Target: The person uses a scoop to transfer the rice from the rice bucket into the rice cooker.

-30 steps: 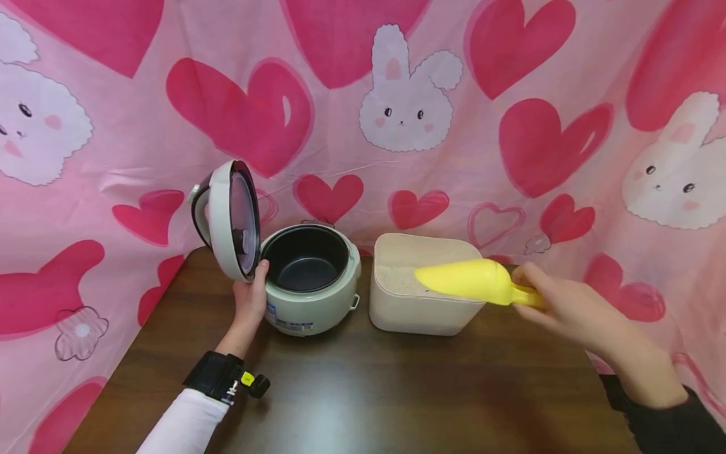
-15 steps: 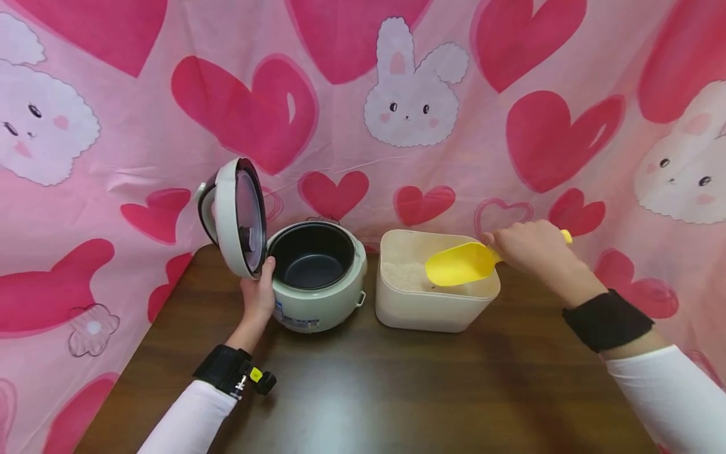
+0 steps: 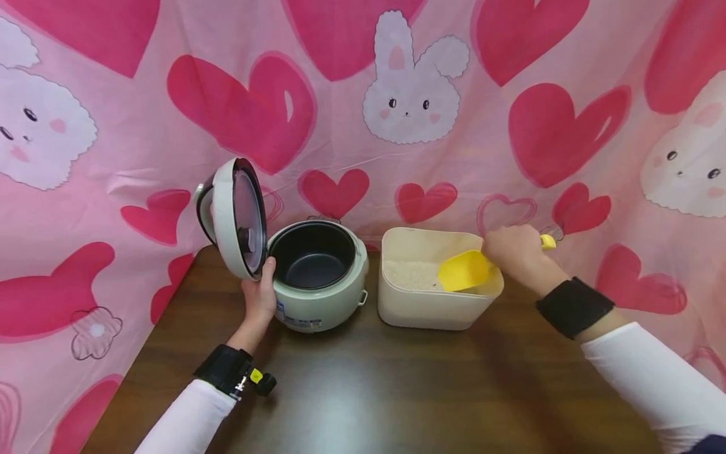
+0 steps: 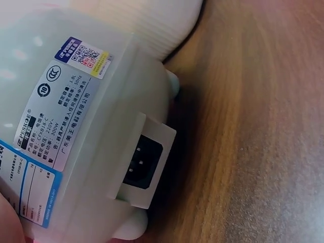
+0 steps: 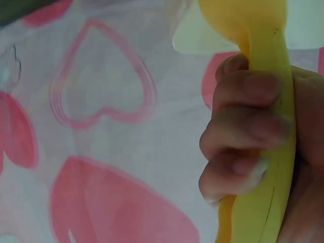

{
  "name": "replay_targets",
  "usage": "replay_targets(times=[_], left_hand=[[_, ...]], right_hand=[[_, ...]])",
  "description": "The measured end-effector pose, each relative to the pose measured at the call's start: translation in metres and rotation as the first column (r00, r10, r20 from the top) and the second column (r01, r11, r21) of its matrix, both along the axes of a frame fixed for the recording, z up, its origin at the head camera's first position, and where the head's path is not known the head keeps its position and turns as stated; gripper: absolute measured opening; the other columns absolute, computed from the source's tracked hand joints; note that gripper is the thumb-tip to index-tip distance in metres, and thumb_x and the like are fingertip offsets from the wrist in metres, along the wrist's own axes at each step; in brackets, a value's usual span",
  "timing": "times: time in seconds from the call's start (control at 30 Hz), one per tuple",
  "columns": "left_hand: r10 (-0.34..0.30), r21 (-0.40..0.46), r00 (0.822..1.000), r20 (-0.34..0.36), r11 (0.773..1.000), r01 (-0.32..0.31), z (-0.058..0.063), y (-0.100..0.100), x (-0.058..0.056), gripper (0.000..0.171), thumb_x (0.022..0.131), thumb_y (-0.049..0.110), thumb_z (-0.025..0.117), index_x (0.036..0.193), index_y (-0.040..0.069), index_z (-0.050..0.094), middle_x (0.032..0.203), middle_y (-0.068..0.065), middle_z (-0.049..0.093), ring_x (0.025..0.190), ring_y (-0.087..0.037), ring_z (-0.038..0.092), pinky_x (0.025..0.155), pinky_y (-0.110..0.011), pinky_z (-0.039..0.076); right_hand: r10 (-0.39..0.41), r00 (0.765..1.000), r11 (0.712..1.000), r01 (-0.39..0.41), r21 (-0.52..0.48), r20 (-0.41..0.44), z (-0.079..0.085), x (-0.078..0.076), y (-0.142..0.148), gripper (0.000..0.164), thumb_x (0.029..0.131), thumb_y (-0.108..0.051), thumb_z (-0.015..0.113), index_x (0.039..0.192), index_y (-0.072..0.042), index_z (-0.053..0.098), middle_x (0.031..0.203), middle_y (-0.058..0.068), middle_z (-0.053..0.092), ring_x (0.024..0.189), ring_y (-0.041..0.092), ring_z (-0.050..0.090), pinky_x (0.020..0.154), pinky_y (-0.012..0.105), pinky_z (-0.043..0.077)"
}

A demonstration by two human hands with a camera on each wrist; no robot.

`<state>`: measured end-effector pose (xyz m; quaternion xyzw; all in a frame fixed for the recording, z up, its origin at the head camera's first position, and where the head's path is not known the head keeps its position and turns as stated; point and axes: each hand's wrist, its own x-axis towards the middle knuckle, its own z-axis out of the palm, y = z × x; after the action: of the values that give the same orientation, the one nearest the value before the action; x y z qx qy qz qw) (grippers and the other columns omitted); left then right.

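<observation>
In the head view a pale green rice cooker (image 3: 317, 310) stands with its lid (image 3: 227, 221) raised at the left and a black inner pot (image 3: 312, 253). My left hand (image 3: 259, 299) is at the hinge, its thumb beside the cooker's rim; its fingers are hidden behind the lid. To the right, my right hand (image 3: 516, 252) grips a yellow scoop (image 3: 462, 271) by the handle, and the right wrist view shows the fingers curled round that handle (image 5: 268, 187). The scoop's bowl tilts down into rice (image 3: 411, 275) inside a cream container (image 3: 425, 310).
A brown wooden table (image 3: 363, 391) carries both vessels. Behind them hangs a pink cloth (image 3: 340, 145) with hearts and rabbits. The left wrist view shows the cooker's power socket (image 4: 144, 162) and several labels (image 4: 55, 114).
My right hand has turned over and come above the container's right side. The scoop has swung from pointing left to tilting down into the rice. My left hand keeps its place by the cooker.
</observation>
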<state>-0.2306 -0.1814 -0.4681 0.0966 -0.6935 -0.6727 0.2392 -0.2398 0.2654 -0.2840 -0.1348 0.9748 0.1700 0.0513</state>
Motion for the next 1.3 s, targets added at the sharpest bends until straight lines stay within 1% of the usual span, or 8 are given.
replay_targets(times=[0.13,0.17,0.37,0.57,0.77,0.97,1.17,1.3], left_hand=[[0.013,0.0,1.0,-0.01,1.0,-0.013,0.003,-0.001,-0.002,0.057,0.102,0.031,0.055,0.146,-0.005,0.05,0.15,-0.024,0.052,0.135,-0.032,0.046,0.119,-0.041,0.03],[0.017,0.002,1.0,-0.011,1.0,-0.017,0.003,-0.002,-0.002,0.057,0.102,0.031,0.055,0.146,-0.006,0.05,0.149,-0.024,0.053,0.134,-0.032,0.047,0.119,-0.04,0.03],[0.026,0.014,0.999,-0.023,1.0,-0.026,0.004,-0.004,-0.003,0.056,0.102,0.03,0.055,0.145,-0.006,0.051,0.148,-0.024,0.054,0.134,-0.032,0.047,0.118,-0.038,0.031],[0.013,0.009,1.0,-0.009,1.0,-0.013,0.004,-0.005,-0.002,0.057,0.102,0.03,0.054,0.147,-0.005,0.049,0.15,-0.023,0.052,0.136,-0.032,0.045,0.121,-0.042,0.028],[0.0,0.021,1.0,0.022,1.0,-0.001,0.001,-0.004,0.0,0.056,0.103,0.03,0.054,0.147,-0.004,0.048,0.15,-0.024,0.051,0.135,-0.033,0.045,0.121,-0.045,0.028],[-0.01,0.022,1.0,0.028,1.0,0.009,0.0,-0.001,-0.001,0.056,0.103,0.03,0.054,0.148,-0.003,0.048,0.151,-0.022,0.051,0.136,-0.031,0.045,0.121,-0.046,0.028],[0.003,0.048,1.0,0.015,0.999,-0.004,-0.001,0.003,0.0,0.055,0.103,0.028,0.055,0.147,-0.004,0.049,0.15,-0.024,0.053,0.135,-0.032,0.046,0.12,-0.043,0.029],[0.011,0.048,1.0,-0.001,0.999,-0.011,0.0,0.002,-0.001,0.054,0.103,0.028,0.055,0.146,-0.005,0.05,0.149,-0.024,0.053,0.133,-0.031,0.047,0.12,-0.043,0.029]], right_hand=[[0.005,0.999,1.0,-0.004,-0.031,0.039,-0.008,-0.008,0.001,0.023,0.088,-0.031,0.079,0.083,-0.011,0.068,0.065,0.002,0.057,0.061,0.024,0.053,0.063,0.038,0.057],[0.014,0.999,1.0,-0.013,-0.02,0.048,-0.011,-0.011,0.0,0.023,0.089,-0.031,0.078,0.084,-0.011,0.067,0.065,0.002,0.057,0.061,0.024,0.053,0.063,0.038,0.057],[-0.007,0.997,0.997,0.013,-0.082,0.078,-0.029,-0.02,-0.005,0.019,0.095,-0.025,0.066,0.085,-0.008,0.066,0.066,0.005,0.054,0.061,0.025,0.053,0.058,0.041,0.055],[-0.07,0.987,0.98,0.095,-0.175,0.143,-0.042,-0.02,-0.014,0.023,0.098,-0.026,0.061,0.089,-0.006,0.069,0.068,0.007,0.054,0.062,0.026,0.053,0.057,0.037,0.053],[-0.156,0.959,0.939,0.219,-0.265,0.238,-0.051,-0.02,-0.019,0.026,0.099,-0.031,0.061,0.1,-0.007,0.069,0.075,0.007,0.059,0.065,0.024,0.055,0.061,0.031,0.054],[-0.131,0.955,0.914,0.221,-0.34,0.268,-0.06,-0.02,-0.024,0.029,0.101,-0.033,0.058,0.094,-0.007,0.067,0.073,0.006,0.061,0.064,0.024,0.056,0.063,0.031,0.053],[-0.104,0.949,0.915,0.208,-0.346,0.297,-0.066,-0.021,-0.03,0.031,0.103,-0.034,0.055,0.09,-0.008,0.066,0.07,0.006,0.06,0.06,0.023,0.055,0.064,0.031,0.051],[-0.075,0.943,0.912,0.197,-0.36,0.326,-0.065,-0.023,-0.032,0.033,0.104,-0.035,0.053,0.09,-0.007,0.066,0.069,0.006,0.06,0.059,0.023,0.053,0.067,0.03,0.05]])
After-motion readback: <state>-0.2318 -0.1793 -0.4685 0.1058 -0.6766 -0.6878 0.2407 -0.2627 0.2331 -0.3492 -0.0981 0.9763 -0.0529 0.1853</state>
